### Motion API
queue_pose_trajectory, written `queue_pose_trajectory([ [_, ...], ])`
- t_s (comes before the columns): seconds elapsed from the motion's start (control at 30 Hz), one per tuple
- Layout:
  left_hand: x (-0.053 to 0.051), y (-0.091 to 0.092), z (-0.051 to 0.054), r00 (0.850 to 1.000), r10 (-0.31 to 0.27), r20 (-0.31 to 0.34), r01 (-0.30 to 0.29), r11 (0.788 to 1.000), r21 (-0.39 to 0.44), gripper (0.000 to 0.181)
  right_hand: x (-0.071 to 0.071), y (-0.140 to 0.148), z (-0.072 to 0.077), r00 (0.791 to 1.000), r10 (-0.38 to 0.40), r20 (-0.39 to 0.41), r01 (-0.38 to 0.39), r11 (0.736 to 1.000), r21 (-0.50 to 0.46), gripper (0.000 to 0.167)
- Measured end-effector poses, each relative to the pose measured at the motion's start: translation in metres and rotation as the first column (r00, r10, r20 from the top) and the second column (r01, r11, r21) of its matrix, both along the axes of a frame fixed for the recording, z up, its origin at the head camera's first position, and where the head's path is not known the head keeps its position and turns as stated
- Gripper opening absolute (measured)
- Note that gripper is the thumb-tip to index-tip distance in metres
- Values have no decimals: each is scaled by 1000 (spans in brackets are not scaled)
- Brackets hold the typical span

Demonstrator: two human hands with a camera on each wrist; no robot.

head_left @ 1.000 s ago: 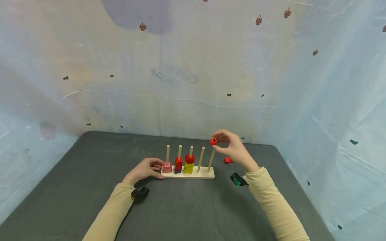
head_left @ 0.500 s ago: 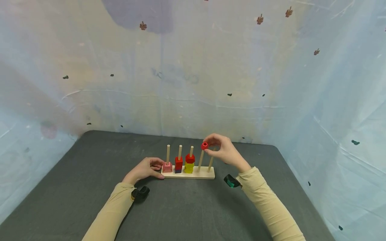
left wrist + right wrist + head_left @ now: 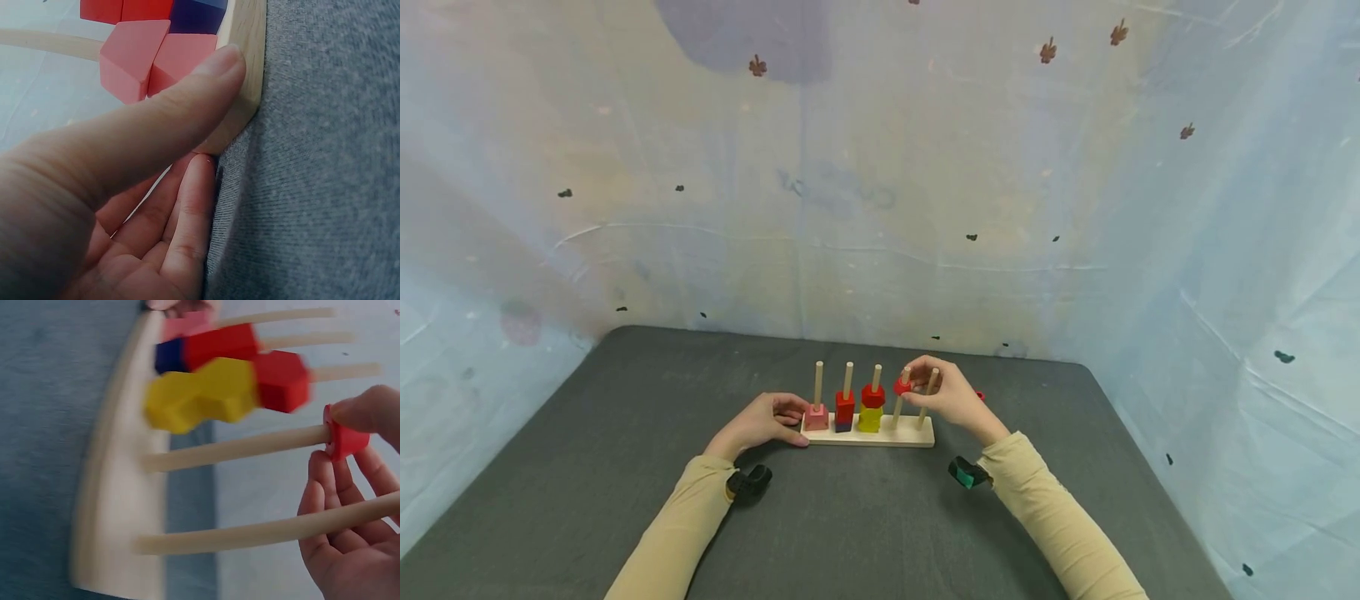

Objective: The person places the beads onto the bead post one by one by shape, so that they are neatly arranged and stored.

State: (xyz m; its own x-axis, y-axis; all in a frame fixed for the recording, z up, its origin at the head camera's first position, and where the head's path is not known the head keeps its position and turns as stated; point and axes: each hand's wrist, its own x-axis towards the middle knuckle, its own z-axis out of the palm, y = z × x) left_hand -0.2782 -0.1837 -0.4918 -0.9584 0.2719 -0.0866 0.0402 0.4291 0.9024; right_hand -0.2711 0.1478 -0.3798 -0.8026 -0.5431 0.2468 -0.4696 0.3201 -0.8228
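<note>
A wooden peg stacker (image 3: 917, 434) with several upright pegs stands on the dark table. My left hand (image 3: 760, 423) grips its left end, thumb over the base and fingers behind, beside the pink blocks (image 3: 131, 59). With thumb and fingers, my right hand (image 3: 953, 397) pinches a red flanged bead (image 3: 349, 440), which sits around the upper part of the fourth peg (image 3: 244, 445). Red and dark blue blocks (image 3: 845, 407) fill the second peg's lower part. On the third, a red block (image 3: 282, 381) tops yellow blocks (image 3: 225, 389). The fifth peg (image 3: 262, 530) is bare.
A bit of a red piece (image 3: 981, 395) shows behind my right wrist, mostly hidden. The dark grey tabletop (image 3: 865, 525) ends at a pale patterned curtain (image 3: 880, 275) behind and at the sides. Each wrist wears a black band.
My right hand has moved left and down, bringing the red bead from above the fifth peg onto the fourth peg's upper part. My left hand has stayed on the base.
</note>
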Motion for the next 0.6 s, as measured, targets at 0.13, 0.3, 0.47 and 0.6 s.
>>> queue_pose_trajectory([
  [0.13,0,1,1,1000,0,-3,0,1000,4,59,-1,0,-21,999,-4,38,3,1000,21,25],
  [0.3,1,2,2,1000,9,-3,-9,1000,2,59,-4,0,-46,998,-16,57,12,998,55,24],
  [0.47,1,2,2,1000,10,-5,-10,1000,-1,59,-19,3,-80,997,-60,53,54,993,106,24],
  [0.6,0,2,1,1000,9,-1,-9,1000,5,59,-21,3,-88,995,-84,49,78,990,118,26],
])
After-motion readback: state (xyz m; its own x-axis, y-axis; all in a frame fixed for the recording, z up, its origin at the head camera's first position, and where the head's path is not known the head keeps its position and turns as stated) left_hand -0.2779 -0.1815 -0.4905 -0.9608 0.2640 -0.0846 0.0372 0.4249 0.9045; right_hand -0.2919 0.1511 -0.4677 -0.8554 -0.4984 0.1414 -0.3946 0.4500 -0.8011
